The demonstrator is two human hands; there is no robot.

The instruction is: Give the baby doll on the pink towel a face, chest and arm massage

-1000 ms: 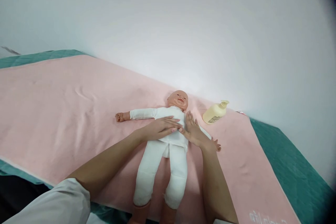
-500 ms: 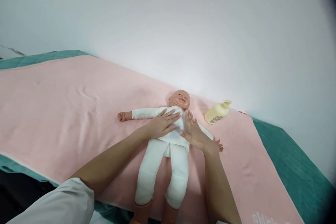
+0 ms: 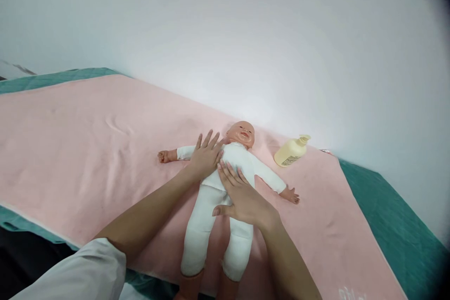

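A baby doll (image 3: 237, 157) with a white cloth body lies on its back, arms spread, its bare head pointing away from me. My left hand (image 3: 207, 157) rests at the doll's side by its left-hand shoulder and upper arm as I see it, fingers spread. Across the lower belly lies my right hand (image 3: 242, 192), fingers stretched out and thumb apart, its fingertips close to my left hand. Neither hand grips anything. Part of the doll's torso is hidden under both hands.
A pale yellow pump bottle (image 3: 291, 152) stands right of the doll's head. Under everything lies a pink blanket (image 3: 87, 150) over a green padded cover (image 3: 390, 211). A plain white wall (image 3: 225, 33) rises behind.
My left hand has moved from the chest outward to the doll's side. My right hand has slid from the chest's right side down and left across the belly.
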